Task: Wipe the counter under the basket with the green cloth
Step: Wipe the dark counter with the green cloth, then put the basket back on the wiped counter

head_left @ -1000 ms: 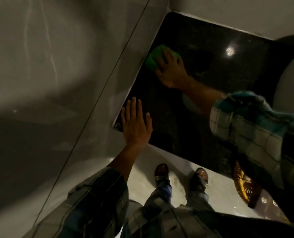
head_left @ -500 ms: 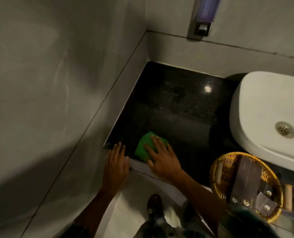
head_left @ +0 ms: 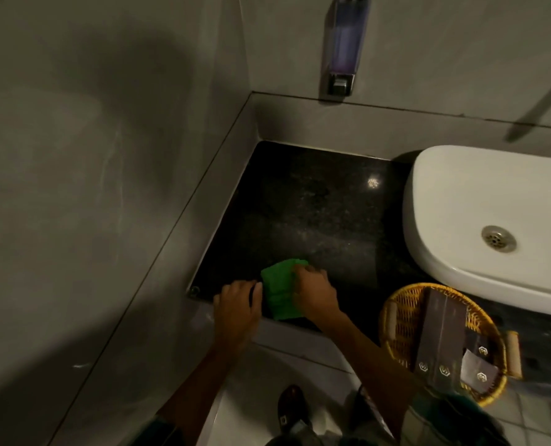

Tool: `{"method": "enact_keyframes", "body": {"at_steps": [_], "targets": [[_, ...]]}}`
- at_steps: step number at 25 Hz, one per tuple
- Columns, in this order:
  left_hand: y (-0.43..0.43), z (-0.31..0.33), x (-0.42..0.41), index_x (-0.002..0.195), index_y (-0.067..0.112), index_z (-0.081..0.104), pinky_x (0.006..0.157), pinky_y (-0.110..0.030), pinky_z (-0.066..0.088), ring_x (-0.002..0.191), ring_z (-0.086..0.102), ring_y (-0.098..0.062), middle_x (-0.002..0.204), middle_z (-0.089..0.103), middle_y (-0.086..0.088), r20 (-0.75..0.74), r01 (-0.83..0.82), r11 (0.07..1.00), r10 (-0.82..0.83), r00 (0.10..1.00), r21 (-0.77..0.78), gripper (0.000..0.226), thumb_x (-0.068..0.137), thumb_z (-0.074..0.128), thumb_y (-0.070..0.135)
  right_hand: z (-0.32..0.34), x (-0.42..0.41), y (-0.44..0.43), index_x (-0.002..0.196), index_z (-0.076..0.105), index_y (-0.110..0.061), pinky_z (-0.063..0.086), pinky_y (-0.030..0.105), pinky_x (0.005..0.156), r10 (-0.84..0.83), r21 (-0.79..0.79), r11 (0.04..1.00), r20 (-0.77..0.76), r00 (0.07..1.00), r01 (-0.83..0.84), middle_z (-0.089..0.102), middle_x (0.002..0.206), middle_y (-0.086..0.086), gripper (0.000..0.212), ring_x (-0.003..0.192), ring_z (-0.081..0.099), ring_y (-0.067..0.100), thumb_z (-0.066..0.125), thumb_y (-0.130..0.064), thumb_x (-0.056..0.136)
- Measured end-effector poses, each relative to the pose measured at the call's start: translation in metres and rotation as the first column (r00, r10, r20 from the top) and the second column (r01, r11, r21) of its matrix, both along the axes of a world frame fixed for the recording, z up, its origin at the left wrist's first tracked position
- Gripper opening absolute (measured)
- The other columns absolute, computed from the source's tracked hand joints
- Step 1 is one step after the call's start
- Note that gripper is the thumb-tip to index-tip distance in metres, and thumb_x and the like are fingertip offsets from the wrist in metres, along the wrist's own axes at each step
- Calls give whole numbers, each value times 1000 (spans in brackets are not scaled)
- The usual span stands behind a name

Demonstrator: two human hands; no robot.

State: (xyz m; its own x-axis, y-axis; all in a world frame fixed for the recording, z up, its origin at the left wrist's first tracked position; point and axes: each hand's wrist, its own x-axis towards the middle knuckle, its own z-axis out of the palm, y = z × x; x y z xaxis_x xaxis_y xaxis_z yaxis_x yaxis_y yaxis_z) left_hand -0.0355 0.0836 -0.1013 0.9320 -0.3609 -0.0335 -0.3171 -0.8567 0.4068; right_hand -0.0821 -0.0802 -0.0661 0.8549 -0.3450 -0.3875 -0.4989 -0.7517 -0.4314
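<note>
Dimly lit, the left hand (head_left: pixel 235 309) rests loosely curled and holding nothing at the black counter (head_left: pixel 316 204) edge, fingertips touching the green cloth (head_left: pixel 279 289); the right hand (head_left: pixel 314 291) grips the cloth's right side, hiding it. At 4 o'clock, the wicker basket (head_left: pixel 399 317), partly cut off by a sleeve, holds dark boxes (head_left: pixel 441 336)

cloth (head_left: pixel 282 288) on counter (head_left: pixel 316 214) front edge, basket (head_left: pixel 441 342) right, sink (head_left: pixel 493 226) behind

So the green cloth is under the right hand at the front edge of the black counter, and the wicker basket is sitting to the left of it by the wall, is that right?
Not quite. The head view shows the wicker basket to the right of the green cloth, in front of the white sink, not by the left wall. The rest holds: the right hand is on the cloth at the front edge of the black counter.
</note>
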Motion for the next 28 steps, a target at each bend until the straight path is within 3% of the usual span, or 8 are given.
{"method": "enact_keyframes", "body": {"at_steps": [3,6,10,15,19,23,26,28], "targets": [[-21,10,2,101,12,67,74,-36,47,93,62,-32,101,68,-14,-250,-69,988,32,968,-139,48,94,36,48,-4,-2,-18,132,41,-13,48,48,93,-250,29,968,-3,968,250,46,132,15,58,122,47,36,61,-40,85],[-28,11,1,109,10,64,73,-30,45,92,63,-27,105,68,-16,-486,-248,918,72,871,-310,32,93,52,35,-10,-1,-13,123,52,-19,50,46,95,-306,287,898,-143,941,335,59,124,10,71,113,57,31,63,-62,68],[-62,20,31,94,27,62,84,-55,56,97,66,-32,107,68,-16,-615,-396,756,-11,789,-521,12,84,64,34,-1,15,-42,110,56,-23,53,39,87,-557,543,687,-33,830,483,67,109,4,48,95,63,20,72,-44,70],[-159,49,93,101,19,50,73,-43,59,89,63,-25,98,60,-8,-561,-320,721,-114,820,-614,23,84,66,19,30,61,-127,114,47,-16,48,36,88,-582,418,792,299,756,444,56,114,15,38,99,56,28,67,-22,82],[-201,28,104,118,9,62,102,-41,47,116,58,-29,127,62,-16,-504,-57,901,-187,843,-430,29,90,53,13,18,71,-152,125,56,-12,43,34,100,-423,267,885,118,898,382,46,134,22,36,117,53,37,53,-18,90],[-198,32,99,139,15,43,116,-39,27,140,32,-34,153,33,-18,-398,168,968,-230,888,-185,47,92,49,18,27,56,-138,145,32,-22,32,46,113,-210,145,966,-56,976,216,19,153,23,62,136,32,42,51,-15,87],[-175,53,78,126,12,56,109,-31,32,129,46,-29,139,51,-16,-203,159,943,-224,953,-293,38,88,56,15,63,4,-126,125,55,-18,49,38,94,-331,196,939,298,895,282,58,121,16,40,106,60,32,55,-13,86],[-152,63,37,110,13,67,95,-22,41,108,62,-20,116,68,-9,-285,169,900,-299,911,-403,25,86,61,14,85,-66,-124,101,64,-20,52,33,76,-469,204,883,407,784,423,69,91,4,15,80,66,20,58,-15,88]]}}
